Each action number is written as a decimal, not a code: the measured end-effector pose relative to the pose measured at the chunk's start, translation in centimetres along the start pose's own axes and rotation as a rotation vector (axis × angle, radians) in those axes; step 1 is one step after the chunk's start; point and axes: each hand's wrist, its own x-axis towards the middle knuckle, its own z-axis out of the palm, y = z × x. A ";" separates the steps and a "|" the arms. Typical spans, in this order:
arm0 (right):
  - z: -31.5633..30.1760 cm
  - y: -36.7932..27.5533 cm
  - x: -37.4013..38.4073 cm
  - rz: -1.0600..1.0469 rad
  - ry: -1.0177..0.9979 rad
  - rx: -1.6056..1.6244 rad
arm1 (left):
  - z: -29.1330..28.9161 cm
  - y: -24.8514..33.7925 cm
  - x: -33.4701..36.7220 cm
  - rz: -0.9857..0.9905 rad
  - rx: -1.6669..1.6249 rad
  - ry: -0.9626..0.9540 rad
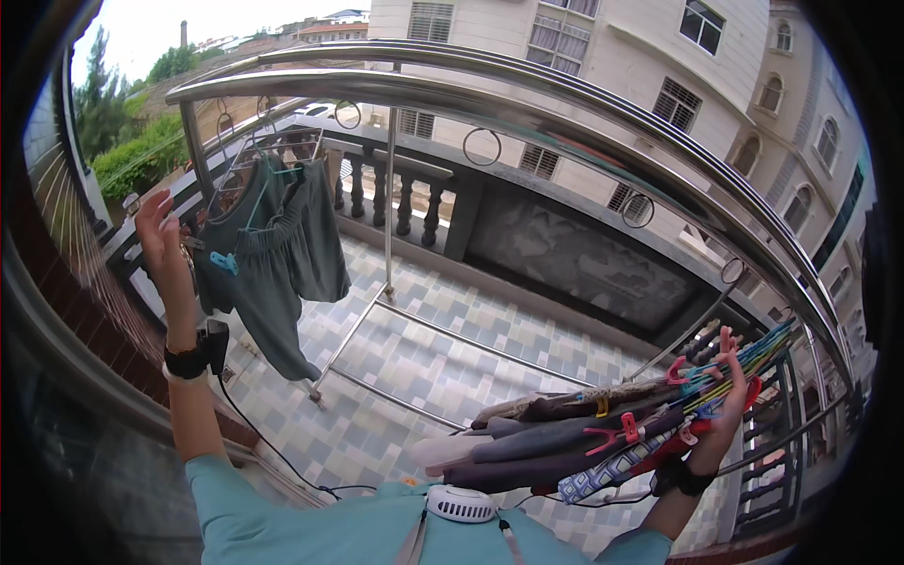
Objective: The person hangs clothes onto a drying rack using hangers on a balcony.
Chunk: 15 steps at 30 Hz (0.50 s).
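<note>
My left hand (167, 254) is raised beside a set of grey-green clothes, its fingers stretched up and apart with nothing in them. The clothes, which include gathered-waist shorts (278, 245), hang from hangers at the left end of a steel drying rack (527, 104). A blue clothes peg (224, 263) is clipped on them. At the right, my right hand (730, 391) is open, its fingers extended against a bunch of coloured hangers (767, 344). Dark garments (565, 452) and a blue-white patterned cloth (617, 466) hang from that bunch, with red pegs (629, 428) and a yellow peg (603, 406).
Metal rings (482, 146) hang under the rack's top rail, and its lower bars (480, 344) cross above the tiled floor (377, 395). A dark balustrade (405, 202) edges the balcony. A black cable (268, 443) runs from my left wrist. A white device (460, 504) rests at my chest.
</note>
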 end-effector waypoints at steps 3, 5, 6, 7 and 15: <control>-0.7 4.7 -0.1 0.171 -0.052 -0.075 | 2.6 11.3 -6.3 -0.017 -0.307 -0.369; 0.7 7.6 -0.2 0.291 -0.135 -0.080 | 4.7 15.4 -10.0 -0.129 -0.407 -0.831; 1.5 9.1 -0.3 0.331 -0.196 -0.116 | 6.3 17.0 -11.6 -0.164 -0.449 -1.048; 2.7 10.3 -0.7 0.369 -0.264 -0.155 | 7.9 17.8 -13.6 -0.255 -0.545 -1.164; 9.7 13.9 -1.9 0.485 -0.701 -0.215 | 17.0 22.0 -20.1 -0.612 -0.552 -1.584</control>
